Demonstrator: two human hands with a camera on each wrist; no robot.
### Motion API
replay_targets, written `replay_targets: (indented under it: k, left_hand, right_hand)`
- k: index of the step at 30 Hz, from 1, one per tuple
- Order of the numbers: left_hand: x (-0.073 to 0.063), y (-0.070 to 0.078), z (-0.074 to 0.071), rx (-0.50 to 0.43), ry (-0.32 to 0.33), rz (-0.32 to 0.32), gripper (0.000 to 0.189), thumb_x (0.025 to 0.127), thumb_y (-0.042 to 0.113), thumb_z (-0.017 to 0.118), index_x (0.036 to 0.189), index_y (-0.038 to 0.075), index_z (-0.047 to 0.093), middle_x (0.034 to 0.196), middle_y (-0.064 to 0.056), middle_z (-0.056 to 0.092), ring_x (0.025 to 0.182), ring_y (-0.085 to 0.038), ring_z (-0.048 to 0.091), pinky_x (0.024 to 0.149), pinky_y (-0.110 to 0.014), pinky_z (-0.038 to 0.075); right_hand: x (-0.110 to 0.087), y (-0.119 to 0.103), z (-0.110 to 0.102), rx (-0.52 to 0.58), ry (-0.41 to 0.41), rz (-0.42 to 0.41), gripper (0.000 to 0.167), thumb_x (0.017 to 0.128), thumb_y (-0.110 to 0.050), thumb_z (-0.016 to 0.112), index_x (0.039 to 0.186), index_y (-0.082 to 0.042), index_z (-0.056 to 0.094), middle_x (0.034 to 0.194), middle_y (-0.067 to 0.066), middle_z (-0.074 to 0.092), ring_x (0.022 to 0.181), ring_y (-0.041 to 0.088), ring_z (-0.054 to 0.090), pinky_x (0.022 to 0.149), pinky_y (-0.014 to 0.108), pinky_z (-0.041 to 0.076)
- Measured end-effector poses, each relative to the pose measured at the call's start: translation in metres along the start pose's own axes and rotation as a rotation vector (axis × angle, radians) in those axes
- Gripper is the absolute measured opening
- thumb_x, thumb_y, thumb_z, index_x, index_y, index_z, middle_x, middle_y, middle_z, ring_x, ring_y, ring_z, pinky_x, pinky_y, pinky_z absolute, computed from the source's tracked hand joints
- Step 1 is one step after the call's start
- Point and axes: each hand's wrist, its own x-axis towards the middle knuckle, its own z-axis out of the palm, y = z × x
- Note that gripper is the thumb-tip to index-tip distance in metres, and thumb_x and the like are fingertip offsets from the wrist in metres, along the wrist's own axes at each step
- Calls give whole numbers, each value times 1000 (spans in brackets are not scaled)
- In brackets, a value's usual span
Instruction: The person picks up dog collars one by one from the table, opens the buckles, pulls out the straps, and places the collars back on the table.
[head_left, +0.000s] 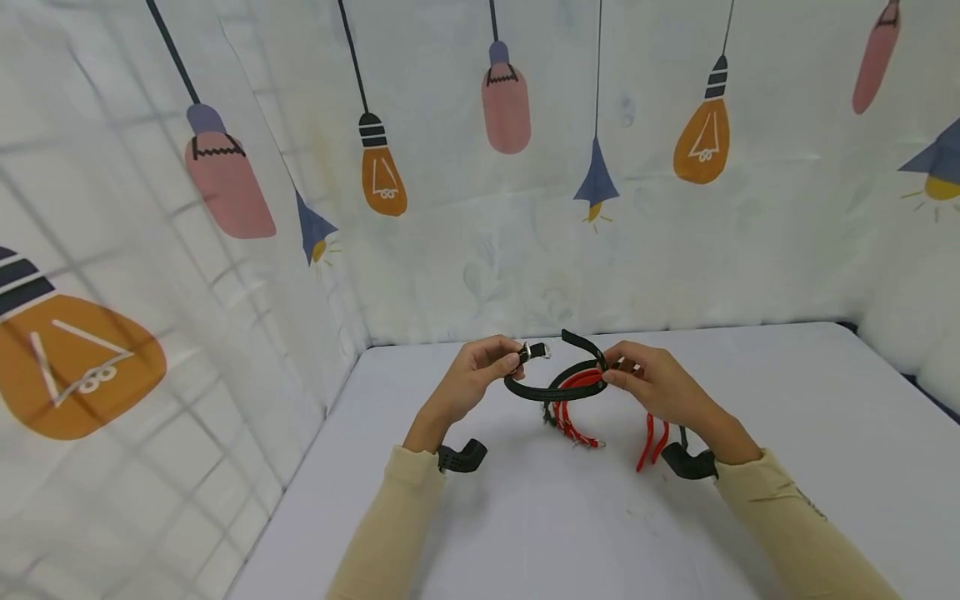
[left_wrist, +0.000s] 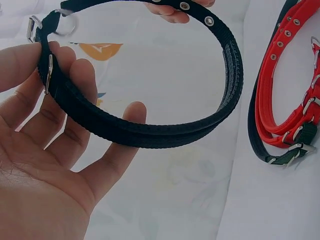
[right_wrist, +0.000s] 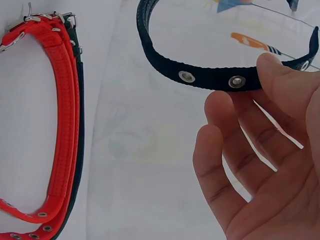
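A dark collar point(head_left: 553, 393) with a metal buckle and eyelet holes is held up above the table between both hands. My left hand point(head_left: 486, 372) pinches its buckle end between thumb and fingers. In the left wrist view the strap point(left_wrist: 165, 135) bows out in a wide loop from that hand point(left_wrist: 55, 135). My right hand point(head_left: 651, 379) pinches the eyelet end, whose tip sticks up past the fingers. Metal-rimmed eyelets point(right_wrist: 236, 81) show beside the thumb of the right hand point(right_wrist: 265, 135) in the right wrist view.
Behind the held collar, red collars point(head_left: 567, 423) and another dark collar point(left_wrist: 255, 120) lie nested on the white table point(head_left: 525, 517). Their buckles are bunched at one end. A patterned cloth point(head_left: 465, 250) hangs along the back and left. Each wrist wears a black camera mount point(head_left: 462, 457).
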Motion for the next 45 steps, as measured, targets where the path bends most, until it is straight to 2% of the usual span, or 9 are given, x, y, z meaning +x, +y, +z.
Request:
replay_targets:
  k: [5,10,16,19,24,28,32,35,45]
  left_hand:
    - [1,-2,2,17,-1,11,21,104,11,57,115,-7,62,98,-5,66,92,-14,66,96,-30,54]
    - [3,-6,8,87,10,21,20,104,12,59,114,-4,66,105,-13,68,101,-17,67,99,-35,52]
    - [6,-11,18,233,21,49,19,102,13,62,116,3,71,115,-11,71,113,-19,67,106,-44,51]
    - [7,-13,21,310,35,80,17,101,15,64,115,8,73,114,-8,71,114,-18,65,107,-48,50]
    - [8,-17,25,400,77,115,14,99,17,69,110,17,77,109,-1,70,103,-14,58,95,-44,52]
    - [8,-22,30,396,79,125,13,98,17,70,108,17,78,106,-2,70,90,-14,56,81,-32,52]
    - [9,-26,38,381,49,118,13,98,20,70,109,19,78,106,-1,73,91,-14,63,79,-29,56]
    - [9,-30,45,393,7,104,14,98,21,70,110,20,77,107,2,73,96,-11,65,86,-28,58]
    - [10,-47,67,511,-109,59,12,98,14,70,109,13,74,112,1,68,94,-5,64,89,-21,55]
  right_hand:
    - [-1,-1,-2,10,-6,18,7,99,-15,69,106,-15,67,94,3,70,80,16,62,65,27,51]
    - [-1,-2,-6,4,2,28,12,99,-15,69,110,-16,67,99,1,71,87,18,64,70,28,53]
    - [-2,-2,-14,-6,23,54,16,98,-18,71,114,-13,69,104,3,69,91,20,63,72,30,54]
    - [-3,-1,-17,-6,33,39,14,97,-18,71,110,-13,69,97,2,65,87,17,61,73,29,54]
    - [-4,0,-24,22,-6,33,8,97,-20,72,103,-15,69,80,1,61,73,14,57,65,26,48]
    - [-6,0,-29,82,-67,41,12,98,-17,71,107,-9,68,84,7,65,71,13,61,65,26,50]
    - [-8,3,-36,76,-119,42,14,100,-14,67,112,-7,68,94,6,70,81,9,66,73,27,55]
    - [-10,6,-41,51,-172,59,14,103,-14,61,114,-10,69,96,3,71,84,10,66,77,29,57]
    - [-14,17,-47,-57,-332,201,16,105,-21,57,115,-19,69,98,-4,70,93,20,63,81,35,52]
